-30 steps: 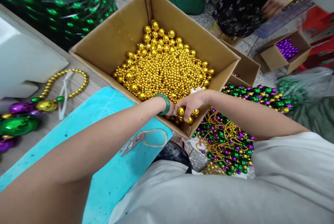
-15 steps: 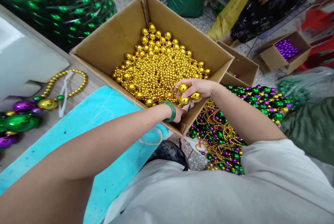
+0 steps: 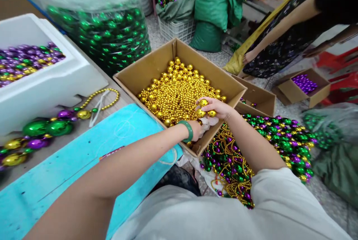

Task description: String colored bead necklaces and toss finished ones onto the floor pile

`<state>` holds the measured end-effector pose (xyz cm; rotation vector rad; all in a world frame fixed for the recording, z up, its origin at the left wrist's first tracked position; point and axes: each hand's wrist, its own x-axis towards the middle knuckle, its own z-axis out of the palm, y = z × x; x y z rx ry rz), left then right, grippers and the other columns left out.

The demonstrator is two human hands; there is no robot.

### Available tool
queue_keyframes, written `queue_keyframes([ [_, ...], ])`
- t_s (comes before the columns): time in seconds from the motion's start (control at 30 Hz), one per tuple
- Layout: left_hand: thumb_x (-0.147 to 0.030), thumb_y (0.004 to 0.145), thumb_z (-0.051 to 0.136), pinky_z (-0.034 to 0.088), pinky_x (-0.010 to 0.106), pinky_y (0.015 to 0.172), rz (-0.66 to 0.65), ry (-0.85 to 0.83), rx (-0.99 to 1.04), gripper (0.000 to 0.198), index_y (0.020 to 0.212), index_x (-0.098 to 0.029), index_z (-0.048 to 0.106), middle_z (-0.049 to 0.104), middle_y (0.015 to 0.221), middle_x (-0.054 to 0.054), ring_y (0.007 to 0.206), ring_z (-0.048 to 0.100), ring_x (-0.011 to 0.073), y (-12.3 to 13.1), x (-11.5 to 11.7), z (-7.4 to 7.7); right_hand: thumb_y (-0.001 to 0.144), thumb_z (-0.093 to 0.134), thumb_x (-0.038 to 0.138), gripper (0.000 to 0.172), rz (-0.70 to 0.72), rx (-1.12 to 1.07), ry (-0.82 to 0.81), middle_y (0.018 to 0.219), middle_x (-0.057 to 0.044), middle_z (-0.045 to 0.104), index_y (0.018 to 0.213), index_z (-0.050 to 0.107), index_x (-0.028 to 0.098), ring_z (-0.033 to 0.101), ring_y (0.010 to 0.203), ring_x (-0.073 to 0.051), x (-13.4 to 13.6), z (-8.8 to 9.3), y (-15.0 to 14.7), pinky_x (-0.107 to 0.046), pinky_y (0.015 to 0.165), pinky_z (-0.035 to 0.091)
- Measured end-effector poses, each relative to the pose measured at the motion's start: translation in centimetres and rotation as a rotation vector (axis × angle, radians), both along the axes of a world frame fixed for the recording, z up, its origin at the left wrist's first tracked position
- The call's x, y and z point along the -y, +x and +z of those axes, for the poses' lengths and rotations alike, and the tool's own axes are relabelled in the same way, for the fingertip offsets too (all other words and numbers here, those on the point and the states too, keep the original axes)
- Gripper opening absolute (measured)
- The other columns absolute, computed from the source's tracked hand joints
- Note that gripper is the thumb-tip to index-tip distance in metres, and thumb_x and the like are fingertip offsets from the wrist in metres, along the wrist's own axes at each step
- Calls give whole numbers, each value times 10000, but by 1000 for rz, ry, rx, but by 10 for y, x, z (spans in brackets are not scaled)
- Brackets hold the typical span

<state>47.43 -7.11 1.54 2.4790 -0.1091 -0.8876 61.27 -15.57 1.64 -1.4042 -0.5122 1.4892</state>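
Observation:
Inside the near right corner of a cardboard box [image 3: 134,83], my right hand [image 3: 219,107] is closed around several large gold beads [image 3: 200,113]. Just below it, my left hand [image 3: 197,131], with a green bangle [image 3: 189,131] on the wrist, grips crumpled whitish plastic [image 3: 209,121]. Its fingertips are partly hidden. A heap of small gold beads [image 3: 179,96] fills the middle of the box, with larger gold balls [image 3: 176,61] around its edges.
Left of the box are a turquoise cloth [image 3: 131,124], a bead necklace [image 3: 60,128] and a white foam bin [image 3: 84,72]. Mixed bead strings [image 3: 232,158] lie at right. Behind stand a bag of green beads [image 3: 112,31], green sacks [image 3: 211,5] and another person [image 3: 296,19].
The view has tilted up and shows more of the room. My left hand has risen slightly from the box corner, showing more plastic. My right hand still holds the gold beads.

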Motion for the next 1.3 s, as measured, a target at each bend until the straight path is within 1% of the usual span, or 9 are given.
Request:
queue_keyframes([
  [0.13,-334,760,584,502,332,853,344,-282,219,386,1103,-173,658,649,1123,98,971,616,218,-53,-47,49,665,650,163,375,-95,71,-18,864,-21,647,1008,504,202,578,618,-109,-2,6,-4,-180,430,447],
  [0.27,-430,768,615,475,244,529,956,-779,146,408,1096,-188,623,645,807,35,618,579,128,-143,-93,68,692,665,208,368,-6,164,16,864,-12,622,1025,511,219,565,643,-111,-22,28,-36,-191,455,440],
  [0.37,-382,714,691,458,209,490,1348,-960,228,359,991,-166,615,636,846,37,613,573,108,-211,-114,64,680,693,208,382,198,217,104,896,-13,624,1025,531,214,572,706,-118,-53,50,-85,-211,541,466],
  [0.5,-349,695,693,442,187,444,1645,-1041,449,346,963,-165,573,636,949,49,602,578,95,-294,-121,55,648,711,198,387,396,339,198,878,-12,624,997,545,196,582,796,-143,-104,66,-165,-260,694,483],
  [0.7,-319,636,695,464,194,447,2082,-633,751,468,1066,-203,552,571,873,-2,601,598,105,-403,-128,15,633,722,283,366,411,406,383,807,27,555,945,552,197,537,738,-132,-189,34,-299,-264,690,445],
  [0.83,-256,688,595,501,215,500,2184,-241,725,435,1119,-207,554,565,886,9,636,579,105,-445,-137,-19,663,697,236,373,424,594,347,867,35,581,1002,546,203,544,802,-128,-233,-6,-391,-262,752,439],
  [0.97,-208,700,573,537,268,599,2156,-83,707,433,1133,-202,583,604,981,48,746,591,147,-460,-149,-42,731,658,296,358,534,835,272,915,0,641,1062,549,215,584,841,-167,-254,-35,-451,-279,751,449],
  [1.13,-152,695,583,459,395,971,2006,108,684,420,1114,-173,614,598,1130,100,1092,552,240,-466,-160,-51,806,573,354,482,607,1115,341,1078,-98,657,1259,497,209,604,987,-261,-258,-40,-472,-358,821,455],
  [1.3,-170,632,691,382,416,1048,1857,160,621,598,1216,-160,568,588,1157,128,1170,511,290,-471,-165,-48,849,560,375,499,622,1193,446,1169,-118,616,1316,508,208,544,1095,-260,-260,-43,-470,-374,942,411],
])
